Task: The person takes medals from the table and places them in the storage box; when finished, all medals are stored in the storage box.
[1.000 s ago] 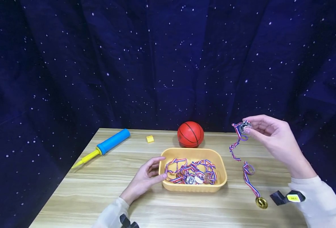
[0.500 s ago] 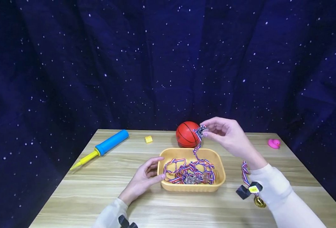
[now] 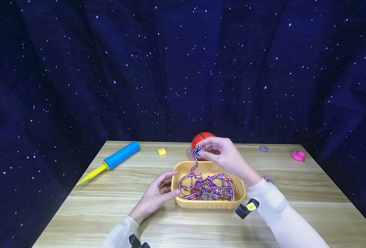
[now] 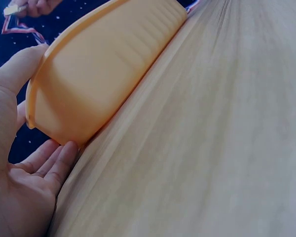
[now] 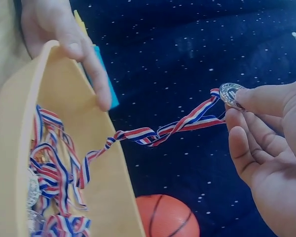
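Observation:
My right hand (image 3: 223, 155) pinches a silver medal (image 5: 231, 94) between thumb and fingers above the yellow plastic basket (image 3: 207, 204). The medal's red, white and blue ribbon (image 5: 187, 120) hangs down into the basket. Several other medals (image 3: 206, 196) and tangled striped ribbons lie inside. At the basket's left end, my left hand (image 3: 156, 196) holds it, thumb and index finger at the rim; the left wrist view shows other fingertips against the outer wall (image 4: 89, 89).
A red basketball (image 3: 200, 137) sits behind the basket, partly hidden. A blue and yellow hand pump (image 3: 121, 155) and a yellow block (image 3: 162, 152) lie left. A purple ring (image 3: 263, 148), a pink duck (image 3: 298, 156) and a ribbon (image 3: 268, 179) lie right, the ribbon partly behind my sleeve.
My right hand has carried the silver medal leftward from the table's right side to above the basket. The gold medal is now hidden behind my right sleeve. My left hand stays put.

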Action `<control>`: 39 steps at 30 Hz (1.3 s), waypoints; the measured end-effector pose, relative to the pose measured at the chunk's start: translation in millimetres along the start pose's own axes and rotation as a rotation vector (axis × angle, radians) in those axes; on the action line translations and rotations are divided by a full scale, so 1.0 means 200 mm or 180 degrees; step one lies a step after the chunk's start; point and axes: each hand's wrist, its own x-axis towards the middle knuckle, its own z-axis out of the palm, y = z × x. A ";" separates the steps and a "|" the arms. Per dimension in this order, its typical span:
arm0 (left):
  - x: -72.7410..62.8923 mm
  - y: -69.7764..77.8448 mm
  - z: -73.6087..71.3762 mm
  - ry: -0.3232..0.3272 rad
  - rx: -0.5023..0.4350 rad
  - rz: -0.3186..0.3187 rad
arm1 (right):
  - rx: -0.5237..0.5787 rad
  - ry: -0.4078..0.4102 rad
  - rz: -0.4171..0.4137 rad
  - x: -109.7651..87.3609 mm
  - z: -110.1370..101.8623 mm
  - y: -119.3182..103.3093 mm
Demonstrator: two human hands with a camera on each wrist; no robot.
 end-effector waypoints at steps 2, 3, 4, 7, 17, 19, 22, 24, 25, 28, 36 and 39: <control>0.00 0.00 0.00 -0.0001 -0.0003 -0.0003 | 0.0002 -0.0023 0.0022 0.00 0.02 0.02; 0.00 0.00 0.00 -0.0004 -0.0002 -0.0005 | -0.0006 -0.0032 0.0032 0.00 0.03 0.03; 0.00 0.00 0.00 -0.0006 -0.0001 -0.0008 | -0.0021 -0.0046 0.0044 -0.01 0.04 0.04; 0.01 0.00 0.00 -0.0004 0.0012 -0.0008 | -0.0055 -0.0098 0.0108 -0.02 0.07 0.08; 0.01 0.00 0.01 -0.0025 0.0009 0.0011 | -0.0093 -0.0374 0.0323 -0.09 0.18 0.22; 0.01 0.00 0.01 -0.0028 -0.0001 0.0023 | -0.0097 -0.0442 0.0392 -0.11 0.20 0.24; 0.00 0.00 0.00 -0.0035 -0.0020 0.0039 | -0.0113 -0.0556 0.0470 -0.13 0.24 0.26; 0.00 0.00 0.00 -0.0039 -0.0036 0.0049 | -0.0141 -0.0634 0.0496 -0.14 0.25 0.27; 0.00 0.00 0.00 -0.0040 -0.0043 0.0054 | -0.0154 -0.0673 0.0514 -0.15 0.26 0.28; 0.00 -0.01 0.00 -0.0045 -0.0049 0.0064 | -0.0293 -0.0802 0.0505 -0.16 0.28 0.29; 0.00 -0.01 0.00 -0.0056 -0.0018 0.0062 | -0.1191 -0.0660 0.0095 -0.18 0.28 0.26; 0.00 -0.01 -0.01 -0.0047 -0.0005 0.0045 | -0.1148 -0.0542 0.0040 -0.19 0.25 0.25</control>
